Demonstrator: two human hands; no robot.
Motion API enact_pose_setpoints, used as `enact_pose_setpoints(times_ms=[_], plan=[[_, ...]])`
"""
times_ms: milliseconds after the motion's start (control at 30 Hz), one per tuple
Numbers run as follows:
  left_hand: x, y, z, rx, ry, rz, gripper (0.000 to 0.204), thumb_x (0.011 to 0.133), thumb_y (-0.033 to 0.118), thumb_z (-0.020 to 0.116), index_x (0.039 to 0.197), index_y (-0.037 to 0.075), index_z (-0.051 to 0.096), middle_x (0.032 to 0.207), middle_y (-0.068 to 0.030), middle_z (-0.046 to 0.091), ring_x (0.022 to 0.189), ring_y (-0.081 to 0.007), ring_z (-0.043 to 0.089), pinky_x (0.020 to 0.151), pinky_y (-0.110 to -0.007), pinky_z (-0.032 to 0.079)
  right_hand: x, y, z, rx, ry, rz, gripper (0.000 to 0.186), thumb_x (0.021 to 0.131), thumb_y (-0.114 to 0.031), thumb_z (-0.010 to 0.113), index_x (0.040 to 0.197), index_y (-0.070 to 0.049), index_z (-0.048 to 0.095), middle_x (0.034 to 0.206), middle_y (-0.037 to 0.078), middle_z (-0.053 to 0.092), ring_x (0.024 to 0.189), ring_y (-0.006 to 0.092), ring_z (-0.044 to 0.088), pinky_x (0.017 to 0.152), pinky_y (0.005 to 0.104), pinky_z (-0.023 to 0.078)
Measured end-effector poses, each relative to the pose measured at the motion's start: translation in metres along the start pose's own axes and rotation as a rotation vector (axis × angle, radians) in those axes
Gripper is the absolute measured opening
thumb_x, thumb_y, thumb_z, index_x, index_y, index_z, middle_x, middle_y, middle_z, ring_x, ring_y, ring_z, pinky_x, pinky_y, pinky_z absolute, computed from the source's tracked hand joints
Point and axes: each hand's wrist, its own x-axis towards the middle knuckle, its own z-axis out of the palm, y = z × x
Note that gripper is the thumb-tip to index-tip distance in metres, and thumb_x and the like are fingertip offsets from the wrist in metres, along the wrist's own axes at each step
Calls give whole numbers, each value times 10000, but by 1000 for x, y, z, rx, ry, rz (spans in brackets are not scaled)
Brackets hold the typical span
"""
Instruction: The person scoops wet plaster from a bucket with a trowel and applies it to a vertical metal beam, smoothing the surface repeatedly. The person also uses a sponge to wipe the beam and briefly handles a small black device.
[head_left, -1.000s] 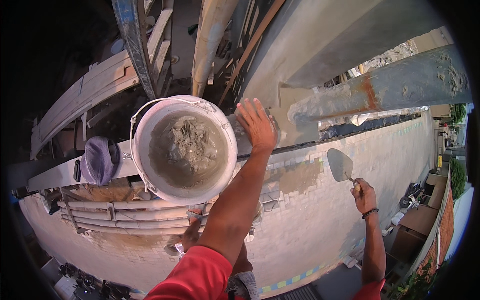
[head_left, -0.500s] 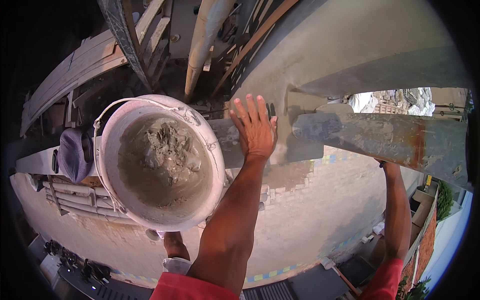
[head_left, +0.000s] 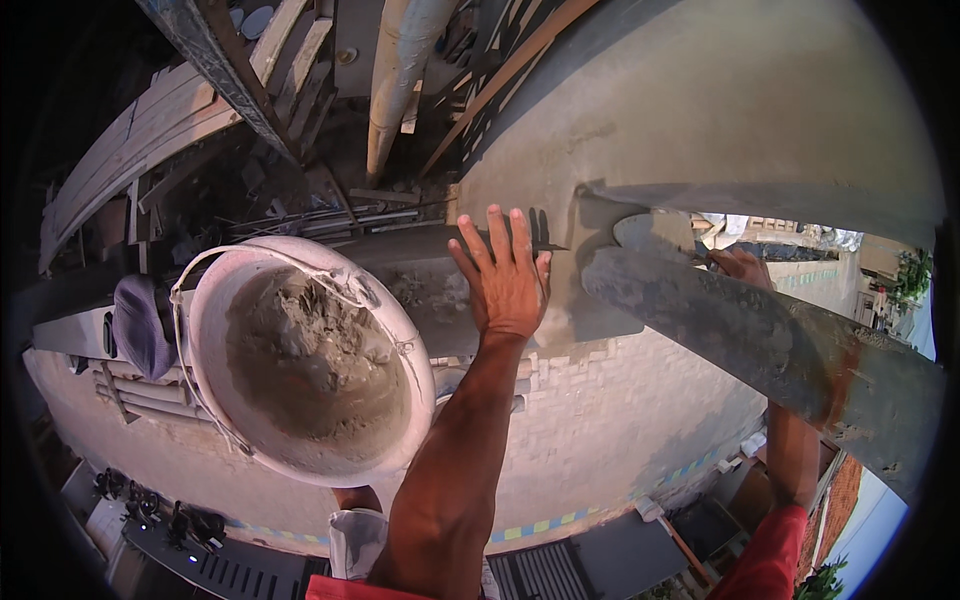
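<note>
Outdoors, above pale paving [head_left: 600, 420], a whitish bucket [head_left: 207, 330] is nearest at left, with much wet grey mortar [head_left: 330, 380] inside not yet used. Just beside it, the left hand [head_left: 505, 290] is spread, fingers apart and holding nothing; beyond, the right hand [head_left: 742, 266], partly hidden behind a grey post [head_left: 720, 315], seems closed around the handle of a trowel [head_left: 655, 236], whose blade is at the wall's corner. Higher, the wall [head_left: 760, 110] looks mostly smoothed already, but whether this corner is finished, I cannot tell.
</note>
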Motion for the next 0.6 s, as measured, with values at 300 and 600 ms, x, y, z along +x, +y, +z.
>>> enact_pose_setpoints(times_ms=[300,600], plan=[[1,1,0,10,10,-6,669,927,374,467,1434,17,216,1495,-208,165,1370,-499,44,1083,-627,43,-2,-8,32,82,57,-119,366,809,-249,617,1120,-59,592,863,132,595,872,332,578,764,428,447],[2,1,1,29,22,-2,666,927,377,463,1432,15,224,1488,-209,188,1366,-500,61,1084,-626,40,-18,-4,41,73,77,-57,365,821,-250,620,1113,-36,580,879,157,595,859,343,584,743,423,458]])
